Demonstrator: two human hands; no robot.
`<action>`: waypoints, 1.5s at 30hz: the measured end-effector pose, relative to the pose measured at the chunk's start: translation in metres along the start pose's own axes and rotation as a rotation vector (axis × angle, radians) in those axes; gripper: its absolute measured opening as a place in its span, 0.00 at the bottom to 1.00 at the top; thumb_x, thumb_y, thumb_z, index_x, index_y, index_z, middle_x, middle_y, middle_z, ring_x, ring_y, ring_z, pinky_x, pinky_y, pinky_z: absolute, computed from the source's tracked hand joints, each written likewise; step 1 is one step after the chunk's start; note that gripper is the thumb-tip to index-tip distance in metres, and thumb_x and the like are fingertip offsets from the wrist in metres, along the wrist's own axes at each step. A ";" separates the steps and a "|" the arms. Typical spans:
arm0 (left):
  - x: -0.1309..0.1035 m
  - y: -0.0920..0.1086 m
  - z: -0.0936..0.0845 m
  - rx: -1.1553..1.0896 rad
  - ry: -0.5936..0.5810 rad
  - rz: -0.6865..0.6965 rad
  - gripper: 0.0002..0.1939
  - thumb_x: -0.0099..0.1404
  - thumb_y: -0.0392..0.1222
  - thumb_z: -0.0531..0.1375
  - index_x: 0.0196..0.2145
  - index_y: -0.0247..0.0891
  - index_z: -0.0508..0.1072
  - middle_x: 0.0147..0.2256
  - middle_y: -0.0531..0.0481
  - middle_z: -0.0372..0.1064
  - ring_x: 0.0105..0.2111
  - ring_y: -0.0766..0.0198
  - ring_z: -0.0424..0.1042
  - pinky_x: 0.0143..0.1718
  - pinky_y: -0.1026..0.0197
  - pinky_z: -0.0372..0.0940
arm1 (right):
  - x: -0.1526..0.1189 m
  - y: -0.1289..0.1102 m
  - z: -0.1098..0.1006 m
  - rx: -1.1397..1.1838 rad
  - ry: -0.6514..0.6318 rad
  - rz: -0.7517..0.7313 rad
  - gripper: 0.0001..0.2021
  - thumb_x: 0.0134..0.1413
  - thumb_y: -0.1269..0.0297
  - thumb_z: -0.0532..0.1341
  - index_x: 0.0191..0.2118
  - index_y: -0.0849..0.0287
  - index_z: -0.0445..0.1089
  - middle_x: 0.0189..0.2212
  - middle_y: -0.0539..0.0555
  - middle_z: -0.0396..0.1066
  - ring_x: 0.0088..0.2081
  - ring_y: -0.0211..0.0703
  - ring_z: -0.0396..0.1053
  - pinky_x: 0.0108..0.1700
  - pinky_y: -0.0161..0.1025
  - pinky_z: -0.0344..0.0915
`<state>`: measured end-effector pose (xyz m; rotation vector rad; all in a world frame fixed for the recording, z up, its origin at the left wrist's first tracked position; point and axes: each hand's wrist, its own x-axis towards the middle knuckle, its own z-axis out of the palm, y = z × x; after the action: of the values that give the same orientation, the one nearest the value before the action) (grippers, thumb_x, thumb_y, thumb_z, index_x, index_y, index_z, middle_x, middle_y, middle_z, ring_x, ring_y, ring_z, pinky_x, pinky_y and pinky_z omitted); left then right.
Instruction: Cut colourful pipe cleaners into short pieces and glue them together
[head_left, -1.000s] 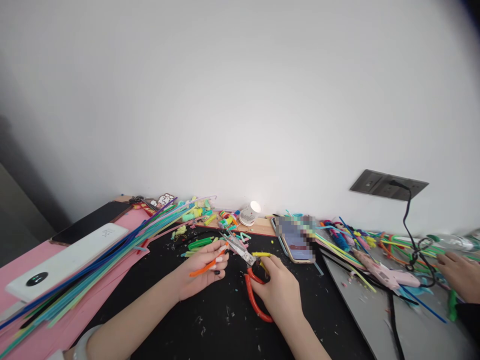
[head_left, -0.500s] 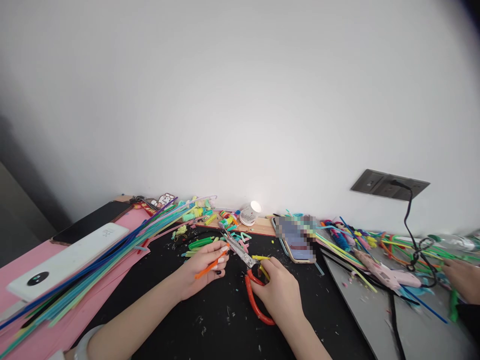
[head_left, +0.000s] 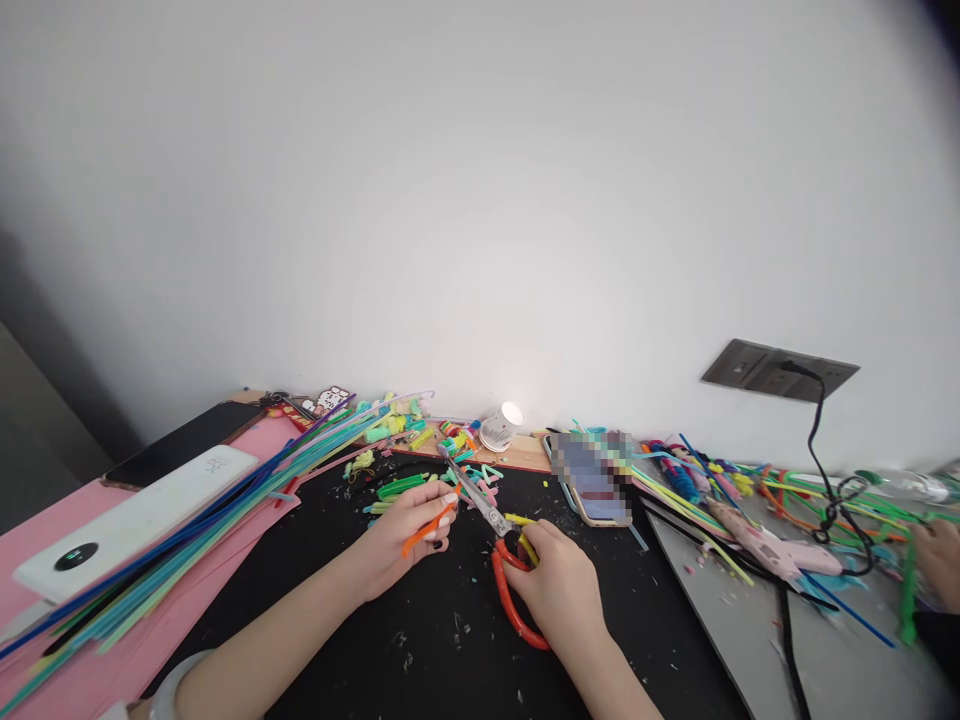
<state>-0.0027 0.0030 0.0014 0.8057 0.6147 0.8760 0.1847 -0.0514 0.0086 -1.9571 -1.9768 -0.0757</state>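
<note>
My left hand (head_left: 409,535) pinches a short orange pipe cleaner (head_left: 429,527), its upper end close to the scissor blades. The scissors (head_left: 491,515) have metal blades, nearly together and pointing up and left, and a red handle loop. My right hand (head_left: 559,580) is closed round the handles. A bent yellow piece (head_left: 525,535) shows at its fingers; I cannot tell whether it is a pipe cleaner or part of the handle. Beyond the blades lie cut green pipe cleaner pieces (head_left: 401,487) on the black mat (head_left: 450,660).
Long pipe cleaners (head_left: 202,520) and a white power bank (head_left: 135,525) lie at left. A paper cup (head_left: 500,427) stands by the wall, near a phone (head_left: 600,490). At right are a pink glue gun (head_left: 776,545), its cord and another person's hand (head_left: 937,560).
The scissor blades have closed slightly. The orange pipe cleaner has shifted a little in my left fingers. The other person's hand at right has moved.
</note>
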 end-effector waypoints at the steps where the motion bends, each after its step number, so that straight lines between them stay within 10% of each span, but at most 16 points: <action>1: 0.000 0.000 0.000 0.006 0.000 0.002 0.08 0.58 0.42 0.61 0.29 0.35 0.67 0.22 0.57 0.54 0.18 0.75 0.49 0.22 0.69 0.50 | 0.000 0.000 0.000 0.009 0.000 0.002 0.10 0.45 0.65 0.57 0.20 0.57 0.56 0.22 0.46 0.61 0.22 0.36 0.62 0.23 0.31 0.49; 45: -0.002 0.001 0.002 0.254 0.125 0.138 0.14 0.57 0.46 0.61 0.38 0.36 0.71 0.21 0.56 0.61 0.20 0.72 0.60 0.23 0.68 0.57 | 0.003 -0.002 -0.005 0.050 0.052 0.023 0.07 0.44 0.62 0.61 0.32 0.54 0.65 0.33 0.48 0.67 0.34 0.42 0.68 0.27 0.33 0.58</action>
<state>-0.0022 0.0013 0.0040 1.0378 0.7981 0.9919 0.1837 -0.0501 0.0143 -1.9271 -1.9046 -0.0698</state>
